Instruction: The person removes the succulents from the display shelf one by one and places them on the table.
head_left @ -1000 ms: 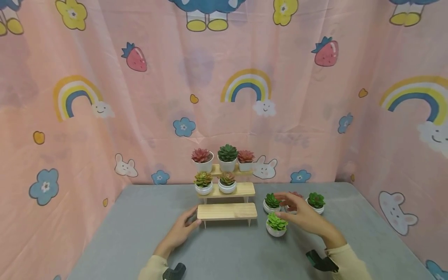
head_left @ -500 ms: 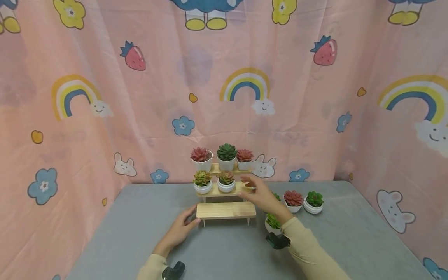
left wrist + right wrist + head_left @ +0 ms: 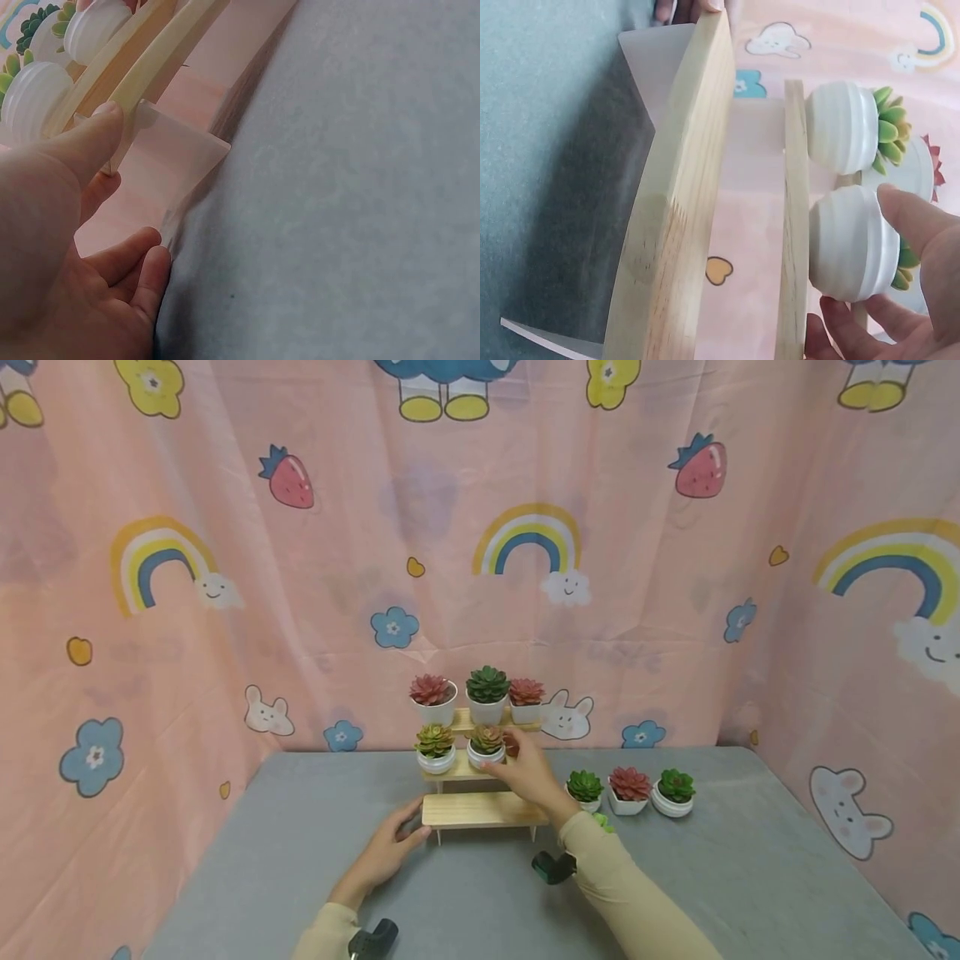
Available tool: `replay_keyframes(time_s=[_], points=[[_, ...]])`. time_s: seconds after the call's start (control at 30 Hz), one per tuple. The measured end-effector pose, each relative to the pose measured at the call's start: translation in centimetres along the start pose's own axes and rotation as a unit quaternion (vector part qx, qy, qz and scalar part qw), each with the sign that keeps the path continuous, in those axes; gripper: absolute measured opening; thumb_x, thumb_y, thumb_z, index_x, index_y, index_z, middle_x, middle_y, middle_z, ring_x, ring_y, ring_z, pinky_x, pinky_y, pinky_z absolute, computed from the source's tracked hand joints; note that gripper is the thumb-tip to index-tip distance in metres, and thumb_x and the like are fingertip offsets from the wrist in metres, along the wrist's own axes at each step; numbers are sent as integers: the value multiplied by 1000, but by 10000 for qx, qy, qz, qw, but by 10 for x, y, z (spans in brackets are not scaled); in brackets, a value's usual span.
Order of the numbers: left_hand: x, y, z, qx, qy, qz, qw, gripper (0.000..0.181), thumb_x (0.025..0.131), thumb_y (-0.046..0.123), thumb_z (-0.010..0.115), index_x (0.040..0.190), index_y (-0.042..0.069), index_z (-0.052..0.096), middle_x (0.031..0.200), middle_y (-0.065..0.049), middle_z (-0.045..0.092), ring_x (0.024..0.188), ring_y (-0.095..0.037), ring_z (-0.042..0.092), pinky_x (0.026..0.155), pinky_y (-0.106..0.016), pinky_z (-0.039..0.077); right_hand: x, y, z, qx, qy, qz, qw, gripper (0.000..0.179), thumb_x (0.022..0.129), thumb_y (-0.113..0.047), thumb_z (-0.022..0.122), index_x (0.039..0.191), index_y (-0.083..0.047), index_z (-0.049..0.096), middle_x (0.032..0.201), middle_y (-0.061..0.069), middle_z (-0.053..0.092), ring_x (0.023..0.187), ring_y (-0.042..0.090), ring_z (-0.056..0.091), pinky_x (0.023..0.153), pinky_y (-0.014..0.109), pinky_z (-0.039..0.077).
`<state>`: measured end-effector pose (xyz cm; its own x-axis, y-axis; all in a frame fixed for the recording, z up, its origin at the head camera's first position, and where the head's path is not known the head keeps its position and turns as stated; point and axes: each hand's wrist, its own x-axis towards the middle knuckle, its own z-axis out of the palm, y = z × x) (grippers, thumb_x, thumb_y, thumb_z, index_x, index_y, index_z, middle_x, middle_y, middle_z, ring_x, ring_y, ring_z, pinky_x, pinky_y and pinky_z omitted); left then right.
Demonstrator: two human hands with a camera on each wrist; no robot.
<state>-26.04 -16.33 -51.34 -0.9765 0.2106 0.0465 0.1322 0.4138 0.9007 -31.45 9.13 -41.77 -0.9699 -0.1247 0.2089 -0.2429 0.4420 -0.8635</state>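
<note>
A tiered wooden plant stand (image 3: 480, 811) on clear legs stands mid-table. My left hand (image 3: 384, 852) pinches the left end of its lowest board, thumb on top and a finger beneath in the left wrist view. My right hand (image 3: 531, 775) is at the middle tier, thumb and fingers around the white ribbed pot of a brownish-green succulent (image 3: 855, 244). That pot sits on the board. Left of it on the same tier stands a yellow-green succulent (image 3: 435, 748). The top tier holds a red succulent (image 3: 432, 697), a dark green one (image 3: 487, 695) and another red one (image 3: 527, 702).
Right of the stand, on the grey table (image 3: 750, 860), are a green succulent (image 3: 584, 788), a red one (image 3: 629, 788) and another green one (image 3: 674, 792). A light green succulent (image 3: 603, 822) is mostly hidden behind my right forearm. A pink patterned curtain (image 3: 637, 610) hangs behind.
My right hand has moved left from the plants on the table, past the right end of the middle tier, to the brownish-green succulent's pot. My left hand has stayed on the lowest board.
</note>
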Motion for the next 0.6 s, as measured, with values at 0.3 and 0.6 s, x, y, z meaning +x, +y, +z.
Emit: replay_keyframes(time_s=[0.3, 0.6], points=[[1, -2, -1, 1, 3, 111, 9999, 64, 101, 34, 62, 155, 10, 40, 161, -18, 38, 150, -45, 33, 118, -66, 32, 3, -2, 1, 61, 30, 17, 10000, 57, 84, -16, 81, 134, -3, 58, 130, 20, 64, 116, 33, 62, 104, 49, 52], [0, 0, 0, -57, -36, 57, 10000, 64, 101, 33, 63, 156, 9, 39, 161, -19, 38, 150, -45, 32, 118, -67, 31, -13, -1, -25, 384, -280, -55, 9989, 58, 87, -17, 78, 139, -4, 54, 134, 22, 59, 112, 33, 61, 95, 45, 55]])
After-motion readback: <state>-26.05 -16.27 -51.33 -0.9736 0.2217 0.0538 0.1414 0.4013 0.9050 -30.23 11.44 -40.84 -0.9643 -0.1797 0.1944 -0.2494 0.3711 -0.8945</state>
